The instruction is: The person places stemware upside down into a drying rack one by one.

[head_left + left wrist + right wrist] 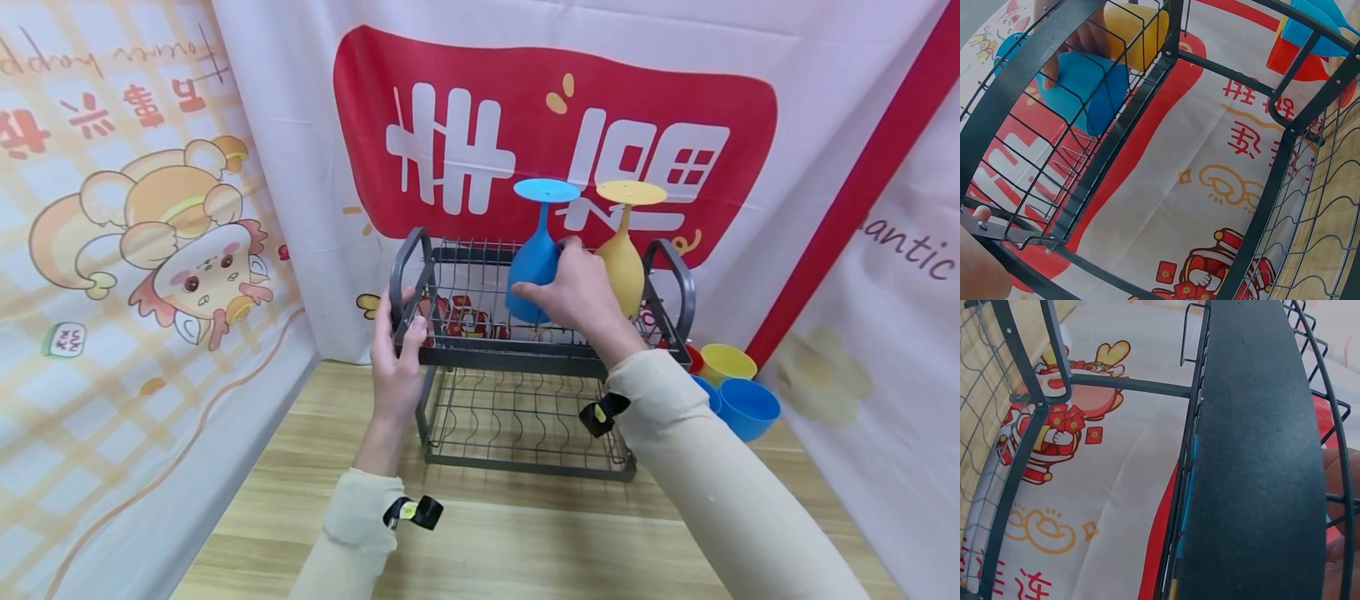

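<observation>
A dark two-tier dish rack stands on the wooden table. My left hand grips the left end of its upper tier, thumb on the near side of the frame. Upside down on that tier stands a blue goblet, its round foot uppermost. My right hand holds the bowl of this goblet, thumb across the front. Just to the right, a yellow goblet also stands inverted, partly behind the hand. In the right wrist view, the rack's broad bar hides most of the goblets and hand.
Wavy wires form the rack's lower tier. Right of the rack are a yellow cup, a blue cup and a partly hidden red cup. Printed cloth hangs behind and at both sides of the table.
</observation>
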Action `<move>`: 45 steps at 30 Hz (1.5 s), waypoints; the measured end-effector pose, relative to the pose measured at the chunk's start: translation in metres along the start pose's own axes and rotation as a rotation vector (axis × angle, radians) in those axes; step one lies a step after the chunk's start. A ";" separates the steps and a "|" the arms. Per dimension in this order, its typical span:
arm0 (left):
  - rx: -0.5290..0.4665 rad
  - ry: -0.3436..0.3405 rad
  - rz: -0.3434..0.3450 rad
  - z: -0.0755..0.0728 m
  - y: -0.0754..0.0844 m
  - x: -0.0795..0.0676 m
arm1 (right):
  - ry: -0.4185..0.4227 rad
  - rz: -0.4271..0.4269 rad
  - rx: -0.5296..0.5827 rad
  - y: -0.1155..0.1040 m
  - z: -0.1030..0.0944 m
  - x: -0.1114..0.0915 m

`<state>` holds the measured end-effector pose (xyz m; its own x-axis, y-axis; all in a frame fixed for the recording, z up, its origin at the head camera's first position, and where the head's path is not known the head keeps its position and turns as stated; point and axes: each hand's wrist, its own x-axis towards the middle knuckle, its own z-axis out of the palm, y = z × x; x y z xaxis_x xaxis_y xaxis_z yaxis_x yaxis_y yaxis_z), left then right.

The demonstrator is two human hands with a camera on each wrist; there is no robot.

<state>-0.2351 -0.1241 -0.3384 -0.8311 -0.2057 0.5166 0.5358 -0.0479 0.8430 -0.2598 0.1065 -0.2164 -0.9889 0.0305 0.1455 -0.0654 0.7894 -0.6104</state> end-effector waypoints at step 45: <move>0.018 0.019 -0.003 0.002 -0.001 0.000 | 0.503 0.002 0.083 0.200 -0.049 -0.109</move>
<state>-0.2357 -0.1224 -0.3393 -0.8298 -0.2245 0.5109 0.5302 -0.0315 0.8473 -0.1585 0.2908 -0.3165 -0.8035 0.3400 0.4886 -0.0936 0.7384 -0.6678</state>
